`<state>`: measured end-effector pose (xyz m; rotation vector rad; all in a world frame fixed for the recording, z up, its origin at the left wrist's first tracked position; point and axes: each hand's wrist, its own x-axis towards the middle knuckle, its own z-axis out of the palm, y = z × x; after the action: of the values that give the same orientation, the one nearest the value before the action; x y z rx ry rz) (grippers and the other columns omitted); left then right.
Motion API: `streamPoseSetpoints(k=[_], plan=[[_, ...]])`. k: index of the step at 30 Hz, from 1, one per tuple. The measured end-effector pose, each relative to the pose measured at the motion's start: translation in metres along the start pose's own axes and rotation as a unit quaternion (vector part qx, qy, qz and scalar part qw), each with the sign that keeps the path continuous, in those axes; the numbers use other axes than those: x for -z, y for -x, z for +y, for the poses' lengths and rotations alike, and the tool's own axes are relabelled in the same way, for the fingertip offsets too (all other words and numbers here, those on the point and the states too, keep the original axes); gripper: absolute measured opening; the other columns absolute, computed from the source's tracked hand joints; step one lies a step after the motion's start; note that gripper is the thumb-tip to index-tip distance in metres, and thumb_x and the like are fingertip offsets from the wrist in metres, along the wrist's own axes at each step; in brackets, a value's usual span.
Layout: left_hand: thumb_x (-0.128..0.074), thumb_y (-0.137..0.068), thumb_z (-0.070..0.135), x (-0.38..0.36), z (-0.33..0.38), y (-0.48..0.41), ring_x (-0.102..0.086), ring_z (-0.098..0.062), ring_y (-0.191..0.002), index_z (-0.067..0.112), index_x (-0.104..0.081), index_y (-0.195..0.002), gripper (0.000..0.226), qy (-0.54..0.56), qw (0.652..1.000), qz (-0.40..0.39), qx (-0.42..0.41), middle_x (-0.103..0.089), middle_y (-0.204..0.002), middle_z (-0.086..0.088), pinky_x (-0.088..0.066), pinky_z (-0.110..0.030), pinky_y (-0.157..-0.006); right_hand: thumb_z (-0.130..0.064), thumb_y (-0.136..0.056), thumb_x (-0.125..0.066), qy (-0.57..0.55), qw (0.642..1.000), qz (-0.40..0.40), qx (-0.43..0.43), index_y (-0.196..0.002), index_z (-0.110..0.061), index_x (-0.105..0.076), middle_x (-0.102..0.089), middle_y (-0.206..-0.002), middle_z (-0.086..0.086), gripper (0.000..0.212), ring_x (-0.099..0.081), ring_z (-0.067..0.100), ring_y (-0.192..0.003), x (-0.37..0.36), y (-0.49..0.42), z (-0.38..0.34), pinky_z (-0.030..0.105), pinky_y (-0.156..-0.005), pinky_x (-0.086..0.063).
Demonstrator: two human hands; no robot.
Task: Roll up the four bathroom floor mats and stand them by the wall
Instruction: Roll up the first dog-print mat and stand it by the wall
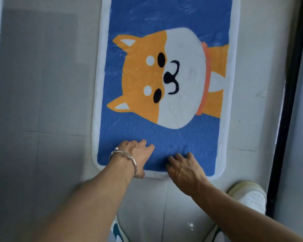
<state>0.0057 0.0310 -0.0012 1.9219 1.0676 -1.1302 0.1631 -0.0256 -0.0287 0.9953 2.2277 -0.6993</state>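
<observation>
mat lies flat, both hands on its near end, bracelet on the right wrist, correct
Not quite: the head view shows the bracelet on the left wrist, not the right. The rest holds: the mat lies flat, with the left hand and right hand on its near end.

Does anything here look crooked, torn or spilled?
Nothing stands out. The mat lies flat and whole on the tile floor, with the left hand and right hand on its near end. Only lighter brush streaks mark its far end.
</observation>
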Motion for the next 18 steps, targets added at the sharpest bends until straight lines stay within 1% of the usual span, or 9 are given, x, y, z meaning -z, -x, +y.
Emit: streamPoseSetpoints(k=[1,2,4,7,11,12,14,16,18], plan=[[-0.071,-0.078,0.045,0.001,0.000,0.000,-0.054,-0.024,-0.105,0.019,-0.039,-0.120,0.059,0.001,1.000,-0.001,0.002,-0.046,-0.117,-0.002,-0.042,-0.035,-0.077,-0.022,-0.034,-0.088,-0.011,1.000,0.012,-0.002,-0.060,-0.014,-0.067,-0.056,-0.063,0.005,0.034,-0.054,0.022,-0.054,0.007,0.004,-0.001,0.036,-0.054,-0.048],[-0.070,-0.078,0.045,0.001,0.000,0.001,-0.054,-0.024,-0.106,0.019,-0.039,-0.120,0.059,-0.001,1.000,-0.001,0.004,-0.047,-0.117,-0.002,-0.042,-0.035,-0.077,-0.023,-0.036,-0.087,-0.005,1.000,0.003,0.005,-0.061,-0.015,-0.067,-0.057,-0.064,0.004,0.033,-0.055,0.021,-0.055,0.004,0.003,-0.001,0.036,-0.056,-0.049],[-0.071,-0.077,0.047,0.001,0.000,0.001,-0.052,-0.024,-0.108,0.019,-0.039,-0.122,0.061,-0.006,1.000,0.000,0.004,-0.046,-0.120,-0.002,-0.043,-0.035,-0.080,-0.025,-0.066,-0.076,0.005,0.999,-0.030,0.022,-0.083,-0.016,-0.069,-0.062,-0.085,0.004,0.021,-0.061,0.021,-0.076,0.004,0.000,0.001,0.037,-0.071,-0.048],[-0.075,-0.071,0.052,0.000,0.001,-0.001,-0.044,-0.022,-0.115,0.021,-0.034,-0.128,0.077,0.003,1.000,-0.002,-0.003,-0.042,-0.123,-0.002,-0.043,-0.037,-0.085,-0.023,-0.079,-0.061,-0.090,0.995,-0.024,0.033,-0.080,-0.019,-0.063,-0.060,-0.089,0.000,0.005,-0.061,0.020,-0.086,0.024,-0.004,0.015,0.030,-0.072,-0.043],[-0.079,-0.062,0.054,0.012,-0.005,0.000,-0.037,-0.018,-0.119,0.028,-0.023,-0.136,0.096,0.034,0.999,-0.008,-0.030,-0.035,-0.126,0.002,-0.042,-0.037,-0.088,-0.028,-0.086,-0.055,-0.214,0.964,-0.151,0.055,-0.082,-0.025,-0.055,-0.058,-0.090,-0.008,0.004,-0.055,0.013,-0.083,0.073,-0.007,0.051,0.022,-0.065,-0.041],[-0.079,-0.064,0.051,0.018,-0.007,0.000,-0.038,-0.017,-0.118,0.029,-0.024,-0.136,0.093,0.047,0.998,-0.023,-0.032,-0.036,-0.126,0.003,-0.041,-0.036,-0.087,-0.029,-0.086,-0.057,-0.219,0.961,-0.157,0.054,-0.084,-0.027,-0.055,-0.056,-0.087,-0.011,0.003,-0.052,0.010,-0.082,0.085,-0.010,0.059,0.018,-0.062,-0.038],[-0.069,-0.075,0.037,0.033,-0.010,0.001,-0.046,-0.017,-0.103,0.028,-0.038,-0.126,0.061,0.075,0.996,-0.035,-0.032,-0.047,-0.116,0.004,-0.042,-0.031,-0.079,-0.029,-0.087,-0.058,-0.225,0.961,-0.154,0.043,-0.090,-0.026,-0.060,-0.051,-0.082,-0.016,0.005,-0.051,0.006,-0.082,0.113,-0.017,0.072,0.015,-0.061,-0.036],[-0.057,-0.083,0.024,0.053,-0.017,0.000,-0.049,-0.017,-0.083,0.024,-0.052,-0.103,0.021,0.101,0.994,-0.019,-0.040,-0.053,-0.090,0.006,-0.040,-0.026,-0.064,-0.030,-0.087,-0.058,-0.236,0.960,-0.150,0.025,-0.094,-0.022,-0.064,-0.053,-0.086,-0.016,0.011,-0.051,0.006,-0.081,0.136,-0.025,0.083,0.017,-0.064,-0.039],[-0.051,-0.086,0.018,0.075,-0.028,0.003,-0.049,-0.017,-0.077,0.023,-0.052,-0.087,0.005,0.131,0.990,0.003,-0.040,-0.047,-0.074,0.008,-0.035,-0.024,-0.054,-0.031,-0.088,-0.058,-0.234,0.959,-0.162,0.013,-0.091,-0.024,-0.061,-0.055,-0.090,-0.013,0.008,-0.050,0.003,-0.075,0.157,-0.030,0.092,0.020,-0.065,-0.040]])
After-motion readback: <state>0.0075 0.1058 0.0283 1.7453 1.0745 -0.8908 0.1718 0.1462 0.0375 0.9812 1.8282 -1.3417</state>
